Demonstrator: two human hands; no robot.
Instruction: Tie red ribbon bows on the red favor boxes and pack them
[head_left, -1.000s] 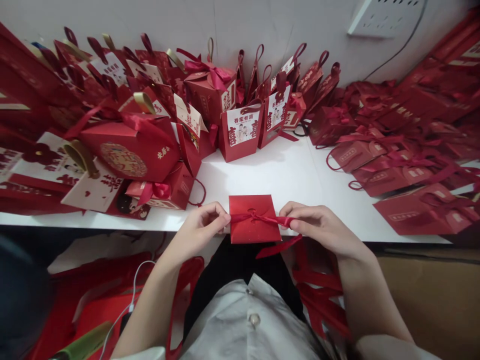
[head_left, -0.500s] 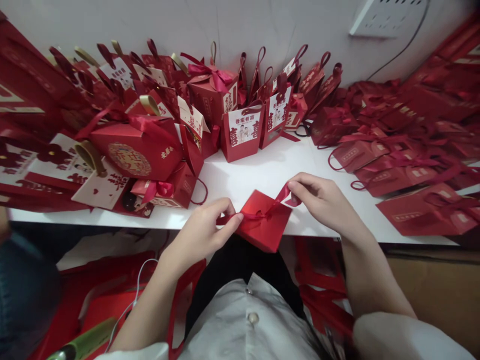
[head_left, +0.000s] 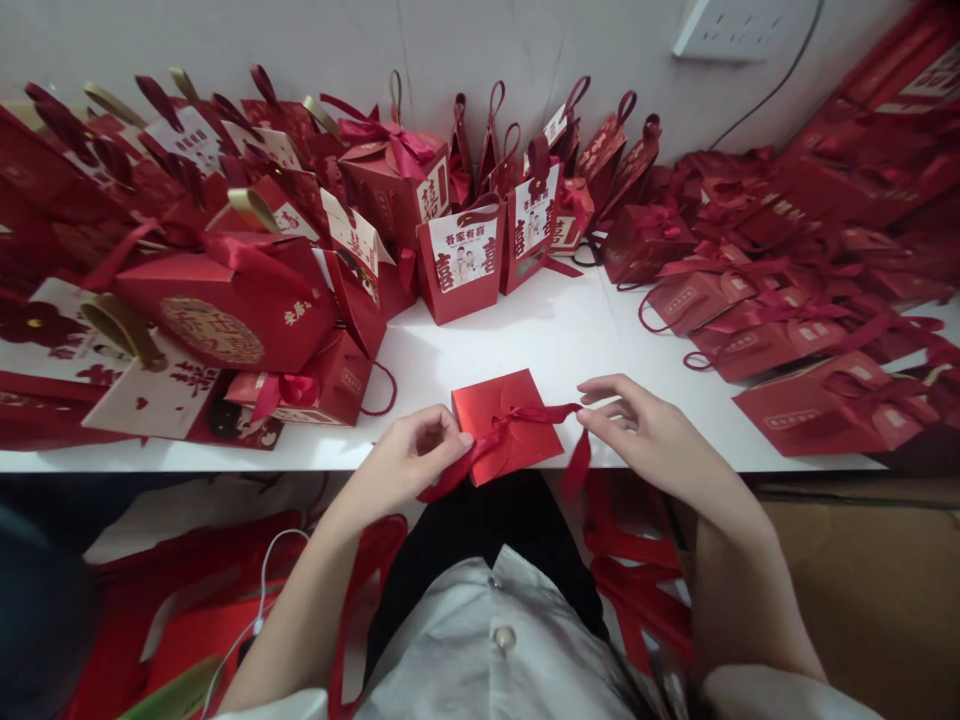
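A small red gift box [head_left: 480, 398] lies at the table's front edge, with a dark red ribbon [head_left: 529, 413] tied across its top in a knot. At the box's left side, my left hand [head_left: 420, 450] is closed, thumb and forefinger pinching the ribbon where its left tail droops over the edge. My right hand [head_left: 645, 425] is open to the right of the box. Its thumb and forefinger are apart beside the ribbon's right tail, which hangs down; whether the thumb touches it I cannot tell.
Finished-looking red boxes with ribbons [head_left: 832, 410] are heaped on the right of the white table [head_left: 615, 340]. Larger decorated boxes [head_left: 232, 300] and upright handled bags [head_left: 461, 260] crowd the left and back. A power strip [head_left: 731, 28] is on the wall. Red stools stand below.
My right hand has spread its fingers and loosened its pinch on the ribbon, whose right tail now drops. The box has turned a little. My left hand still pinches the left side.
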